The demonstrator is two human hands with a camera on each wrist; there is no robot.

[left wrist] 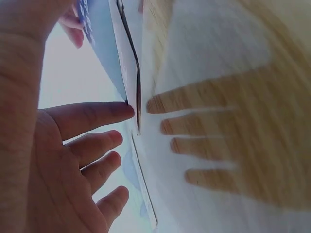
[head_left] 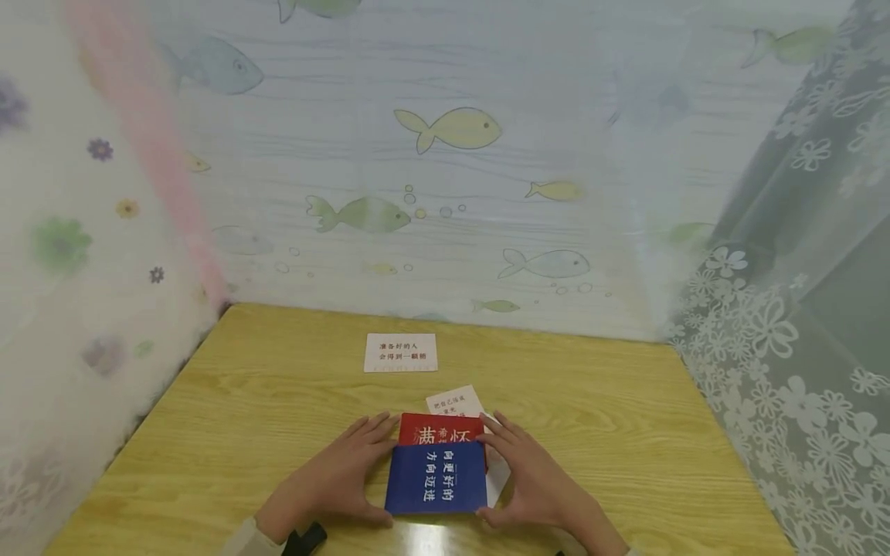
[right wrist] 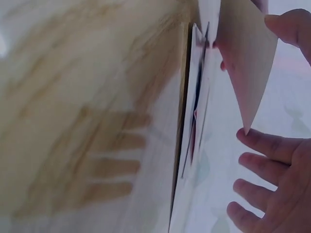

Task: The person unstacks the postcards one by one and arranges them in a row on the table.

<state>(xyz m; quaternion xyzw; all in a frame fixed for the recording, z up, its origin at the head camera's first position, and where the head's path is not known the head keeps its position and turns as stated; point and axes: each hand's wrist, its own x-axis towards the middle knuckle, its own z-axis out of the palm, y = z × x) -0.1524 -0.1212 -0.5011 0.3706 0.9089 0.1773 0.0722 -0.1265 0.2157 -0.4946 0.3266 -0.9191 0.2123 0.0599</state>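
Yellow wood-grain desk (head_left: 243, 401), spanning the lower head view. The left grip (head_left: 341, 475) and right grip (head_left: 541, 475) pinch opposite sides of a blue rectangular paper card (head_left: 410, 480) with white lettering. Light, equal pressure at the corners would seem best, lest it bow. The blue card lies between the two grips, in view partly overlapping a red rectangular card (head_left: 441, 425) with white lettering.

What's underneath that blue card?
Beneath the blue card, a red card shows beyond its far edge and a white card at its right. Their covered parts, and anything else fully hidden below, can't be seen.
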